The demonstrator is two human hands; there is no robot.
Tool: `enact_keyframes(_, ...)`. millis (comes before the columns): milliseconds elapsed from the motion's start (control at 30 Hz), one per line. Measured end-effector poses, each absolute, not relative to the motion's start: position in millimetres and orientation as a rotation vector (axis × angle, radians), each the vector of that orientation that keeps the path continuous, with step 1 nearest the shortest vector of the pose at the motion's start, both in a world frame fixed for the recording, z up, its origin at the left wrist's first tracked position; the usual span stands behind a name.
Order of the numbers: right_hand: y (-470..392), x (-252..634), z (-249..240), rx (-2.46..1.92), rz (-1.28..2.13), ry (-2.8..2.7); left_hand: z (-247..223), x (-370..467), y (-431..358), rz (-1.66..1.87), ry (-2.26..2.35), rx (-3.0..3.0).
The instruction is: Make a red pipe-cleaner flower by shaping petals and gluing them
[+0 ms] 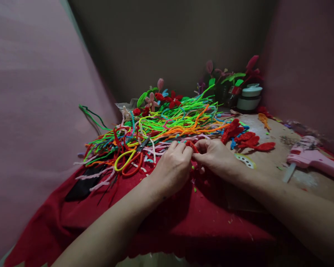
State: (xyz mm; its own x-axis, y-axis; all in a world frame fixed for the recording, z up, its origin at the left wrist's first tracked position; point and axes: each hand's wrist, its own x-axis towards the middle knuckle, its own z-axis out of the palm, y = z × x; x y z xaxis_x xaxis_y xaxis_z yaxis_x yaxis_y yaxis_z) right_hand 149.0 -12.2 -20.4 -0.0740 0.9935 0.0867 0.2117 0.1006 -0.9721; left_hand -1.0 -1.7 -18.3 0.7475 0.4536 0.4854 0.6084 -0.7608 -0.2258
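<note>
Close together over the front of the table, both hands work on one red pipe cleaner [193,146]. My left hand [174,167] is closed, its fingertips on the piece's left end. The thumb and fingers of my right hand [218,156] pinch it from the other side. Much of the piece is hidden by the fingers. Just behind the hands lies a big heap of coloured pipe cleaners [167,120]. Scissors [132,157] with yellow and red handles rest at its front left. Red fuzzy petal shapes [247,140] lie beyond my right wrist.
A pink glue gun [313,157] lies at the right on a brown board [297,181]. A pale lidded jar [249,97] and pipe-cleaner flowers stand at the back. A dark flat object [82,185] lies at the left on the red cloth [211,226]. Walls close in both sides.
</note>
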Motion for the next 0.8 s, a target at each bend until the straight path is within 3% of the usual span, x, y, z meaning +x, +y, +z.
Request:
enact_keyframes(133, -12.4, 150.0, -22.5, -1.239, 1.077, -1.468, -18.7, -0.4, -3.7, -0.555, -0.799, -2.555)
enact_keyframes(467, -11.4, 151.5, -29.7, -1.035, 1.470, -1.177, -20.5, 2.2, -8.9, -0.658, -0.727, -2.645)
enact_keyframes(633, -10.5, 153.8, -26.4, -1.073, 1.481, -1.126, -14.9, -5.0, 0.9, -1.334, -0.988, -2.943)
enact_keyframes(733, -11.2, 154.1, -23.5, -1.047, 1.493, -1.084, -6.6, -9.2, 4.9, -1.891, -1.367, -3.132)
enact_keyframes(800, -11.5, 154.0, -22.8, -1.034, 1.492, -1.084, -2.5, -11.2, 6.8, -2.080, -1.674, -3.193)
